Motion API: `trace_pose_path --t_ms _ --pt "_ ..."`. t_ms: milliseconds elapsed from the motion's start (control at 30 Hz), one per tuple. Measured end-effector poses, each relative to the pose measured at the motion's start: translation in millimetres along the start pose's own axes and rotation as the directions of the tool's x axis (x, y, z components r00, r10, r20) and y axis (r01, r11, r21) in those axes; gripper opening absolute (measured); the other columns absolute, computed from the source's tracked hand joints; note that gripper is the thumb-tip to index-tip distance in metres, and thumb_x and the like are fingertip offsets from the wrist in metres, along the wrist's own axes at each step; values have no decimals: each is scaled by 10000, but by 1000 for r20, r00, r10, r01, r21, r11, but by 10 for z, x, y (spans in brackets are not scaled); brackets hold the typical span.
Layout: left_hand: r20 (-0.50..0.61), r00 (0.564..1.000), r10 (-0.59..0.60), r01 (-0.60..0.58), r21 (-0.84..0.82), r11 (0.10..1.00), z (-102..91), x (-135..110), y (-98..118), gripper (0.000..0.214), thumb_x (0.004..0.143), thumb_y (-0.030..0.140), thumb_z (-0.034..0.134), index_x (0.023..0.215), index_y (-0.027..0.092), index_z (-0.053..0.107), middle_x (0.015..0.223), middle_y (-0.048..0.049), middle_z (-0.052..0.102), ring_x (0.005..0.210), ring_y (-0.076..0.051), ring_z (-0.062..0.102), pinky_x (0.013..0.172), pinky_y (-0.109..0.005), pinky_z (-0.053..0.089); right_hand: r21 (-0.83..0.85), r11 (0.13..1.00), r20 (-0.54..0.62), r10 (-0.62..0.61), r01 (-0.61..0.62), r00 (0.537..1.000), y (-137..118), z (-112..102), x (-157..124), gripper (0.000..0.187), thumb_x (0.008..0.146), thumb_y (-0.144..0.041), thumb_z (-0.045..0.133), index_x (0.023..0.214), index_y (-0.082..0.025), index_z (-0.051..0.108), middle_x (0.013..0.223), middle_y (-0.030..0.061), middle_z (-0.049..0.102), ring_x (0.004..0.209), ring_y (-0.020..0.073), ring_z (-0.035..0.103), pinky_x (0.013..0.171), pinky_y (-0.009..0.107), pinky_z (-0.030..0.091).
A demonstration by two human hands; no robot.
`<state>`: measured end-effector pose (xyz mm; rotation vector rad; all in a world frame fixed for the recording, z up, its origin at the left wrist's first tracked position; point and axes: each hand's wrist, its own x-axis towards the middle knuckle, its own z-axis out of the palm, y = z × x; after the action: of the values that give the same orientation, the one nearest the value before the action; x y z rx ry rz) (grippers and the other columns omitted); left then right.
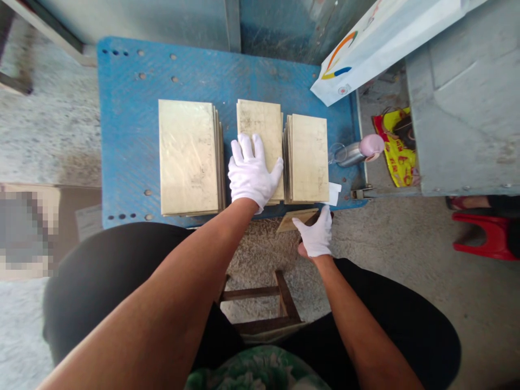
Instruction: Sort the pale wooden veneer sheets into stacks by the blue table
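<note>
Left hand (252,172), gloved, fingers spread flat on the middle stack (260,119) of pale panels. Right hand (317,234), gloved, looks to be pinching one loose panel (289,221) tilted off the near edge of the blue table (130,124); fingertips partly hidden. Drop risk there: slick glove plus a one-sided grip could let it slip to the floor. Right stack (306,157) sits just beside the middle one, edges uneven; a sideways push could fan both. Left stack (187,157) stands apart. Flask (350,155) near the right stack: an elbow knock could tip it.
</note>
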<state>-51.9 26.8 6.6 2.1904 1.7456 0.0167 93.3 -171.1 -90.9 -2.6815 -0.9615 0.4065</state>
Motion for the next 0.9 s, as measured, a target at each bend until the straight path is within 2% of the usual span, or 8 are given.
trace_pose_path --t_ms 67,133,267,400,500,700,900 --pt "-5 1000 0 0 -5 1000 -1 -2 1 827 942 620 262 1578 96 197 1649 -191 181 1499 -403 164 1127 -556 337 -60 994 3 -88 88 996 -100 -13 -30 1202 606 -675 778 1522 -75 282 1531 263 343 1396 391 364 1108 489 363" --pt "-7 1000 0 0 -15 1000 -1 -5 1 827 941 615 262 1578 92 196 1649 -194 176 1498 -410 161 1124 -566 335 -120 986 11 -120 120 993 -205 3 -59 1256 571 -706 785 1516 -54 274 1511 288 342 1347 418 404 1071 512 385" --pt "9 1000 3 -2 -44 999 2 -4 -1 830 940 606 271 1580 85 181 1654 -198 149 1502 -421 136 1120 -578 329 -188 979 15 -76 77 997 -379 82 -91 1378 502 -727 808 1517 5 233 1492 350 299 1305 483 408 1027 575 388" --pt "15 1000 -7 8 -46 999 0 -2 -3 825 940 609 266 1584 102 170 1659 -184 141 1507 -409 125 1133 -568 317 -189 981 4 -38 38 999 -457 167 -86 1419 471 -731 816 1520 8 210 1499 368 244 1314 512 377 1020 602 382" --pt "22 1000 0 2 -57 998 -6 -2 -6 835 939 611 264 1583 88 166 1657 -197 136 1507 -417 118 1134 -565 314 -181 983 -5 -10 9 1000 -456 214 -82 1356 514 -683 821 1518 2 220 1508 359 227 1304 501 394 1029 588 389" --pt "20 1000 -4 5 -43 999 0 -2 -9 825 944 608 266 1582 95 165 1658 -195 137 1506 -415 129 1132 -566 312 -119 992 -81 -38 29 996 -404 265 -86 1183 587 -613 813 1486 -40 302 1451 283 348 1302 443 413 1039 541 420" --pt "18 1000 -8 9 -29 1000 5 -1 -7 825 942 613 268 1582 102 171 1659 -190 142 1507 -408 138 1138 -554 313 -110 994 -66 1 -8 998 -408 277 -73 1209 575 -604 820 1502 -46 280 1487 297 306 1320 457 401 1035 551 422"
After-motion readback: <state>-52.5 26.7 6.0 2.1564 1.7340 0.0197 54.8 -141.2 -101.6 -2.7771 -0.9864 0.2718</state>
